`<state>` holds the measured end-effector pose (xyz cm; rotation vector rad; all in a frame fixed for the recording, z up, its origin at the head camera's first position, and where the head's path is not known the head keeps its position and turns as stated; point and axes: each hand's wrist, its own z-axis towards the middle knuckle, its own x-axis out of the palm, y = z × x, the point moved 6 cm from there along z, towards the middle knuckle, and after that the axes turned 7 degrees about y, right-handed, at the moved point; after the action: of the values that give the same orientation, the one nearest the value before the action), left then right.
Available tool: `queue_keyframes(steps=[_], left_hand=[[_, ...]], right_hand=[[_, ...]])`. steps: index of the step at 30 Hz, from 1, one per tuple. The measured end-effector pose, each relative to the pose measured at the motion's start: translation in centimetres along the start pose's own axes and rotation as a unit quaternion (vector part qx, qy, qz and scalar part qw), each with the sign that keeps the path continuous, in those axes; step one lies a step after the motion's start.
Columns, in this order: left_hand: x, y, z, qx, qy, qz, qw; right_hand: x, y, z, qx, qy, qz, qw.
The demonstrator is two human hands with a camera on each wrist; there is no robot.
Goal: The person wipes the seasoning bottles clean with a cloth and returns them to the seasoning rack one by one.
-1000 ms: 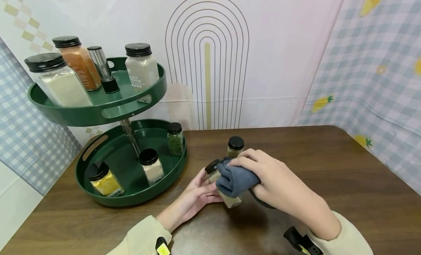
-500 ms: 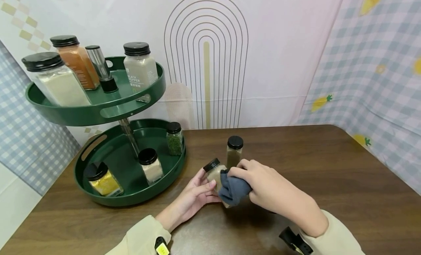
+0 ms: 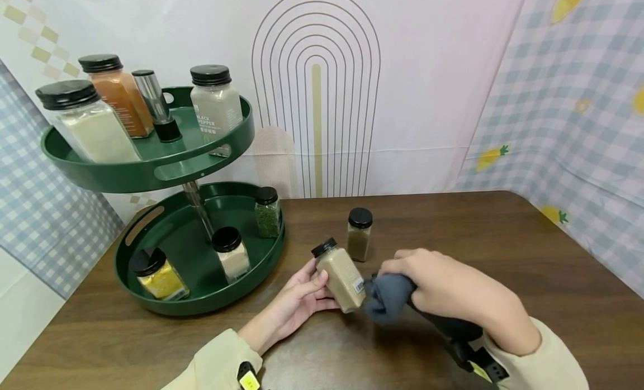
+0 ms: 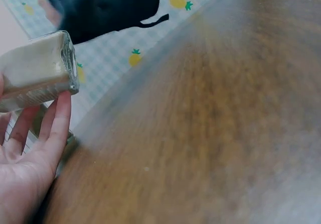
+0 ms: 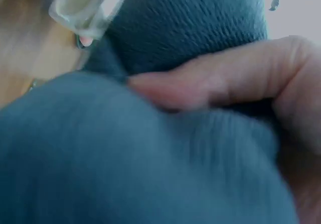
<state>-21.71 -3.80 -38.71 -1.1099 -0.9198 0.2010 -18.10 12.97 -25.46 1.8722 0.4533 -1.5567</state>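
Note:
My left hand (image 3: 306,294) holds a tilted glass spice jar (image 3: 342,278) of beige powder, black cap up and to the left, thumb on the near side and fingers behind and below. In the left wrist view the fingertips (image 4: 64,101) support the jar's (image 4: 37,66) lower side near its base. My right hand (image 3: 437,281) grips a bunched blue-grey cloth (image 3: 388,296) just right of the jar's base. Up close in the right wrist view, the thumb presses into the folds of the cloth (image 5: 190,18), and the jar's base (image 5: 77,5) shows beyond it.
A second spice jar (image 3: 359,234) stands upright on the wooden table (image 3: 503,250) behind the held one. At left rises a two-tier green rack (image 3: 126,177) with several jars and a steel grinder (image 3: 157,106). Patterned cloth (image 3: 563,127) hangs behind the table.
My right hand has drawn the cloth off the jar and away to the right, uncovering its side and label. My left hand stays in place with the jar.

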Motion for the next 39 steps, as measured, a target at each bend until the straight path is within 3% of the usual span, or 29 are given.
queue_keyframes(steps=[5, 8, 13, 16, 22, 26, 28, 30, 33, 39], left_hand=[[0.2, 0.1, 0.0, -0.004, 0.018, -0.011, 0.9998], [0.3, 0.2, 0.0, -0.008, 0.032, -0.009, 0.9994], [0.3, 0.3, 0.1, -0.013, 0.038, -0.003, 0.9992], [0.2, 0.3, 0.1, -0.015, 0.023, -0.012, 0.9995], [-0.4, 0.2, 0.1, -0.018, -0.022, -0.051, 0.9983], [-0.3, 0.0, 0.1, -0.019, -0.011, -0.071, 0.9972], [-0.2, 0.0, 0.2, -0.020, -0.002, -0.074, 0.9970], [-0.1, 0.0, 0.1, -0.021, 0.003, -0.075, 0.9970], [-0.1, -0.1, 0.1, -0.018, 0.004, -0.080, 0.9967], [-0.2, 0.0, 0.0, -0.012, -0.004, -0.070, 0.9975]], right_hand=[[-1.4, 0.0, 0.2, 0.020, -0.141, 0.002, 0.990], [-0.6, 0.4, 1.3, 0.034, -0.179, 0.011, 0.983], [1.1, 1.4, 2.7, 0.036, -0.171, -0.030, 0.984], [1.4, 1.6, 2.5, 0.026, -0.151, -0.046, 0.987], [1.5, 1.7, 1.7, -0.013, -0.056, -0.043, 0.997], [1.5, 1.2, 1.1, -0.009, 0.007, -0.016, 1.000], [1.2, 0.8, 0.8, -0.005, 0.018, -0.001, 1.000], [0.6, 0.5, 0.4, 0.000, 0.004, 0.001, 1.000], [-0.5, 0.3, 0.0, 0.006, -0.051, -0.013, 0.999], [-0.8, 0.5, 0.9, 0.040, -0.160, 0.005, 0.986]])
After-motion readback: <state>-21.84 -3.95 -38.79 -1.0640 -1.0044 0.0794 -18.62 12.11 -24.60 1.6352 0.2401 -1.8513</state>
